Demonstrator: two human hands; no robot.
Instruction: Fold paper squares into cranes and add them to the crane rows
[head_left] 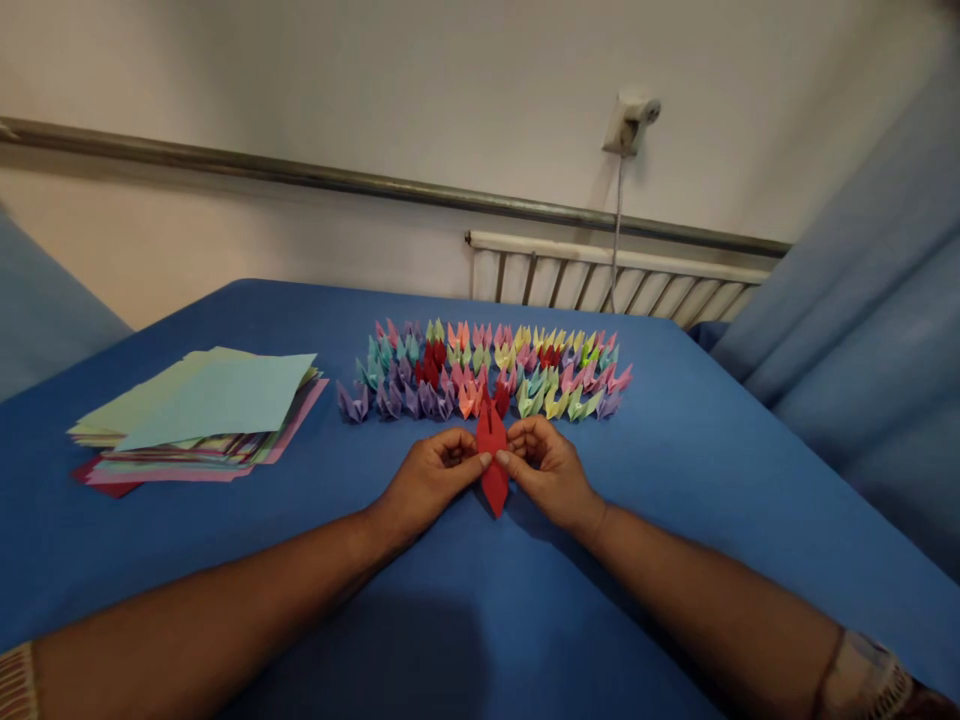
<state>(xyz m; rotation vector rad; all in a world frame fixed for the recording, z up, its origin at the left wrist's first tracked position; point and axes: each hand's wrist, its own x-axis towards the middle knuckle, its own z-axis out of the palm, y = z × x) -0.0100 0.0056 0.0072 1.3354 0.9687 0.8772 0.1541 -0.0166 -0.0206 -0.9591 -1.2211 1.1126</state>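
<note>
A folded red paper piece (pixel 493 470), narrow and pointed at both ends, rests on the blue tabletop (pixel 675 480) between my hands. My left hand (pixel 429 478) pinches its left side with fingers curled. My right hand (pixel 551 470) pinches its right side the same way. Just beyond my hands stand several rows of small folded paper figures (pixel 487 370) in purple, red, pink, yellow, green and teal.
A stack of flat coloured paper sheets (pixel 202 415), light green on top, lies at the left of the table. Behind the table are a wall, a metal rail (pixel 375 183), a white radiator (pixel 615 272) and a wall plug with a cord (pixel 628 122). Blue fabric hangs at the right.
</note>
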